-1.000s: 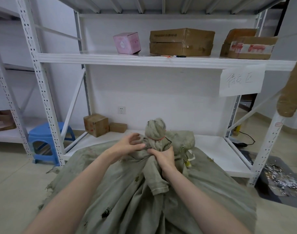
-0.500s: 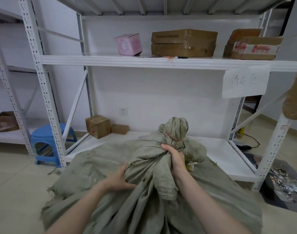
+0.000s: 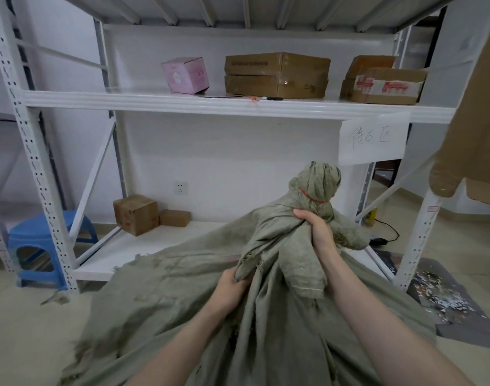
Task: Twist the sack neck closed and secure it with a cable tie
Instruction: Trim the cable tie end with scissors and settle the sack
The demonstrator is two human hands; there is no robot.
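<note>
Head view: both hands [image 3: 317,232] [image 3: 234,285] fisted on sack [image 3: 168,296]; handwritten shelf label [image 3: 373,139] illegible.

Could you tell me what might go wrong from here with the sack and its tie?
1. The red tie sits high on the neck, just above the right hand; tugging could perhaps slide it off the bunched top.
2. The left hand pulls a frayed fold of the sack; the worn cloth may tear further.
</note>
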